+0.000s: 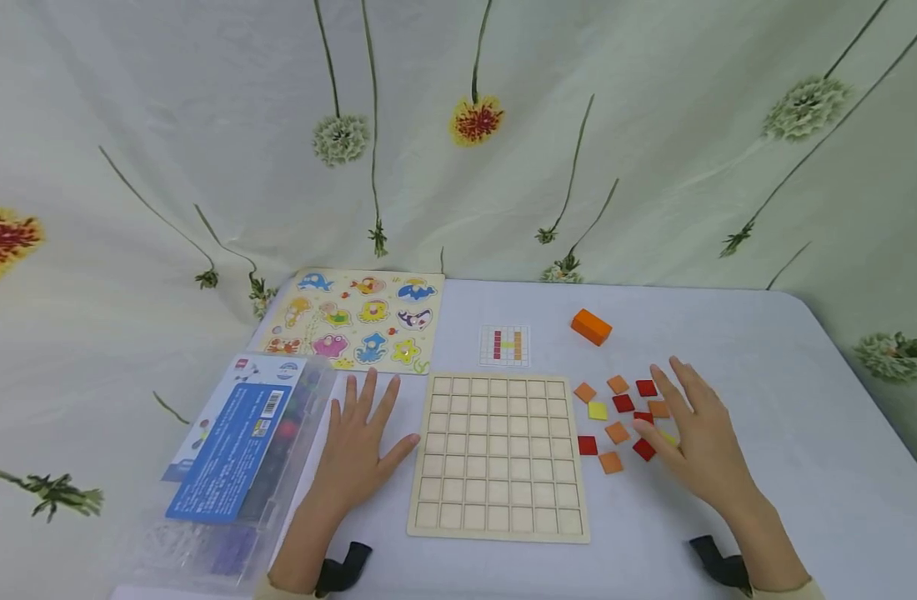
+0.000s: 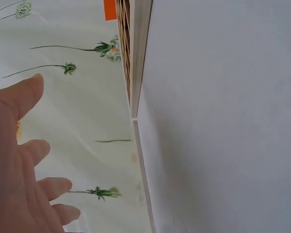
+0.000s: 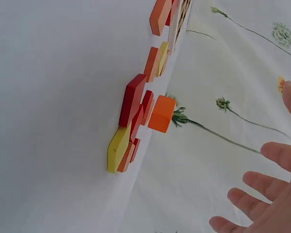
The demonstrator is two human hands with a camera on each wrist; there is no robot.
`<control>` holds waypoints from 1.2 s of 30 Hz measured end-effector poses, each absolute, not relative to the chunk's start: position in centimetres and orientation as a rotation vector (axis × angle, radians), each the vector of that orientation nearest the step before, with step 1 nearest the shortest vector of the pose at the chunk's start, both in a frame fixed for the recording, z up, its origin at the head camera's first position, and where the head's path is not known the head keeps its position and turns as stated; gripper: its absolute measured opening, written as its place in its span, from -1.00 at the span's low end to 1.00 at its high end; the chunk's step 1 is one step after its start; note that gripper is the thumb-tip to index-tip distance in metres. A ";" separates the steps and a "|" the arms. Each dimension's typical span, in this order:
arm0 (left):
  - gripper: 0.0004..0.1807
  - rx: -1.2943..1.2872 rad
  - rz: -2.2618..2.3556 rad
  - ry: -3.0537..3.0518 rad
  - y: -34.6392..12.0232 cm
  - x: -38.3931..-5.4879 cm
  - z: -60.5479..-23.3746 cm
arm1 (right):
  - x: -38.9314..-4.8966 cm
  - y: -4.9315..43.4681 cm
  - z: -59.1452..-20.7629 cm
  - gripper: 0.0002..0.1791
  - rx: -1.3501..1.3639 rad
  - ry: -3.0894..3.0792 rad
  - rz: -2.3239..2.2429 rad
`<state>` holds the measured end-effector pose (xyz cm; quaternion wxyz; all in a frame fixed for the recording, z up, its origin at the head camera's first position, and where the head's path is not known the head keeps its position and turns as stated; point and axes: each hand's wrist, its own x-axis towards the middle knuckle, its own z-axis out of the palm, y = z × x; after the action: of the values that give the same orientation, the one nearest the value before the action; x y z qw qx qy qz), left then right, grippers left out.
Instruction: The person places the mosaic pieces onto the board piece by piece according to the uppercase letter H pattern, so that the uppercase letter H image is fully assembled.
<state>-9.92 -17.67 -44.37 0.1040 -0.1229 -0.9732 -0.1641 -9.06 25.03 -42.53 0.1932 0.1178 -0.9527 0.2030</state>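
In the head view a wooden grid board (image 1: 498, 539) lies between the two hands, its square cells bare. Left of it my left hand (image 1: 359, 446) is spread with straight fingers, the thumb close to the board's edge, and holds nothing. To the right, my right hand (image 1: 702, 442) hovers by a scatter of small square tiles, fingers extended and nothing held. Among these are a red tile (image 1: 588, 446), an orange tile (image 1: 611, 462) and a yellow tile (image 1: 597, 411). The right wrist view shows the fingers (image 3: 264, 184) raised away from the tiles.
A pattern card (image 1: 505, 346) with coloured squares lies behind the board, and an orange block (image 1: 591, 327) stands to its right. At the back left is a sea-animal puzzle board (image 1: 353, 321). A clear plastic case (image 1: 293, 450) with a blue label sits at the left edge.
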 end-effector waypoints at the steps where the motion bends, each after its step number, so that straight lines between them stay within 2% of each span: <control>1: -0.11 -0.367 -0.538 -2.853 -17.6 -9.9 -44.4 | -9.0 25.3 -42.5 -0.14 0.319 -2.644 0.611; 9: -0.16 -0.304 -1.020 -2.690 -16.8 -9.3 -44.8 | -8.9 27.8 -43.4 -0.26 0.160 -2.467 0.957; 14: -0.27 -0.225 -1.326 -2.582 -16.7 -9.3 -45.7 | -8.9 28.6 -45.0 -0.40 0.054 -2.531 1.090; 19: -0.36 -0.145 -1.543 -2.544 -16.5 -9.4 -46.6 | -8.4 28.5 -45.3 -0.55 0.060 -2.591 1.191; 23: -0.38 -0.108 -1.628 -2.538 -16.4 -9.4 -47.0 | -8.4 28.5 -45.7 -0.62 0.066 -2.621 1.230; 36: -0.45 -0.133 -1.579 -2.643 -16.3 -9.4 -48.2 | -8.7 28.6 -47.5 -0.61 0.044 -2.798 1.268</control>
<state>-9.41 -16.26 -48.16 0.0300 -0.0431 -0.8573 -0.5121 -8.66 28.63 -47.53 0.0347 0.0144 -0.9102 0.4125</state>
